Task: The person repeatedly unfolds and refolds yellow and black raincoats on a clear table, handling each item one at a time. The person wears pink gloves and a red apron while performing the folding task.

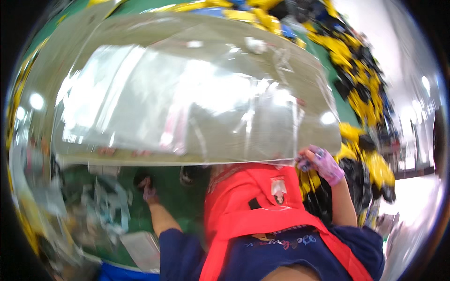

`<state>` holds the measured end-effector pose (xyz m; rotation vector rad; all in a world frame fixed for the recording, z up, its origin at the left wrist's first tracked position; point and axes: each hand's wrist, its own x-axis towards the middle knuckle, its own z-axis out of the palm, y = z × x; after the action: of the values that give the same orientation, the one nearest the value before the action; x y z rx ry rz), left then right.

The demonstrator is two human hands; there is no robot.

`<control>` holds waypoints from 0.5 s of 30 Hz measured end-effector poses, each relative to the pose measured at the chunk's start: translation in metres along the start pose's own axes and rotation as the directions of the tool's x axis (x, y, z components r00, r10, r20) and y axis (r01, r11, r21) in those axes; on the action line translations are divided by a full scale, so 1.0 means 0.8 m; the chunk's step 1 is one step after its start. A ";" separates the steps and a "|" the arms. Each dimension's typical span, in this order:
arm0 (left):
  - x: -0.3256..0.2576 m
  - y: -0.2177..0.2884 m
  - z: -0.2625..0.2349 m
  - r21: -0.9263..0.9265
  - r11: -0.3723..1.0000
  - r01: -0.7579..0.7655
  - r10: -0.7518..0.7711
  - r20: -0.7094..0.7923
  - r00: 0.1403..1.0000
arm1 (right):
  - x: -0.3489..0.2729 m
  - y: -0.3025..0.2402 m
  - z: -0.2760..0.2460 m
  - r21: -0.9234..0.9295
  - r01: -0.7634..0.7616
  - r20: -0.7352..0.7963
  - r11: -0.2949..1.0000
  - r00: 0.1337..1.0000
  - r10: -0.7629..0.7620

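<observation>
A table (300, 51) with a greenish-grey top stands in front of me, and clear, shiny plastic sheeting (154, 79) lies spread over it. My right hand (323, 165), in a pink-purple patterned glove, is at the near right corner of the tabletop. Its fingers are curled in by the edge; whatever they may grip does not show. Lower and to the left, my left hand (149, 191) hangs in front of the table's near edge, close to a dark shape on the floor. Blur hides its fingers.
Yellow and black bundles (356, 70) are heaped along the right and far sides on a green floor (187, 206). Crumpled clear plastic (110, 206) and a pale flat panel (140, 250) lie at the lower left. I wear a red apron (253, 196).
</observation>
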<state>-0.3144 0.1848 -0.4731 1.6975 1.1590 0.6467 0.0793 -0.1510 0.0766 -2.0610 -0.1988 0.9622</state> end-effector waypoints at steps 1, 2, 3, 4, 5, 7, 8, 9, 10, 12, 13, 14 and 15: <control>0.008 0.029 -0.012 -0.075 0.996 -0.051 0.056 0.070 0.996 | -0.008 0.012 -0.008 0.031 -0.031 -0.049 0.999 0.998 0.033; 0.014 0.000 -0.021 0.335 0.898 -0.287 0.260 0.124 0.958 | -0.003 0.018 -0.019 -0.041 0.004 -0.102 0.999 0.995 -0.009; 0.033 -0.028 -0.029 0.671 0.581 -0.460 0.426 0.231 0.875 | 0.009 0.036 -0.028 -0.108 0.036 -0.144 0.993 0.988 -0.052; 0.048 -0.002 -0.024 0.613 0.729 -0.303 0.207 0.224 0.952 | 0.008 0.063 -0.026 -0.129 0.095 -0.302 0.987 0.944 -0.130; 0.053 0.031 -0.023 0.536 0.842 -0.055 0.004 0.096 0.995 | 0.005 0.075 -0.020 -0.433 0.140 -0.382 0.890 0.866 -0.322; 0.048 0.123 -0.023 0.495 0.863 0.097 0.020 -0.226 0.974 | 0.007 0.118 -0.023 -0.371 0.209 -0.500 0.905 0.776 -0.385; 0.038 0.183 -0.028 0.514 0.856 0.062 0.155 -0.369 0.917 | 0.008 0.127 -0.025 -0.338 0.208 -0.552 0.918 0.746 -0.372; 0.025 0.247 -0.035 0.537 0.843 0.014 0.294 -0.484 0.824 | 0.013 0.135 -0.030 -0.308 0.214 -0.600 0.927 0.713 -0.363; 0.011 0.311 -0.043 0.568 0.821 -0.054 0.416 -0.532 0.738 | 0.014 0.159 -0.039 -0.216 0.271 -0.634 0.938 0.692 -0.346; -0.010 0.433 -0.053 0.477 0.839 -0.260 0.507 -0.515 0.691 | 0.007 0.165 -0.056 -0.290 0.216 -0.663 0.932 0.657 -0.358; -0.011 0.482 -0.051 0.357 0.857 -0.371 0.507 -0.467 0.724 | 0.005 0.175 -0.075 -0.360 0.168 -0.662 0.918 0.647 -0.378; -0.006 0.516 -0.038 0.237 0.844 -0.481 0.535 -0.439 0.722 | 0.008 0.178 -0.095 -0.533 0.018 -0.676 0.846 0.593 -0.439; -0.004 0.544 -0.027 0.118 0.817 -0.564 0.558 -0.406 0.724 | 0.006 0.188 -0.123 -0.663 -0.154 -0.667 0.732 0.567 -0.484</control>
<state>-0.1560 0.1459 -0.0687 1.9662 0.8954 1.4667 0.1227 -0.3065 -0.0030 -2.8536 -0.2721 -0.3840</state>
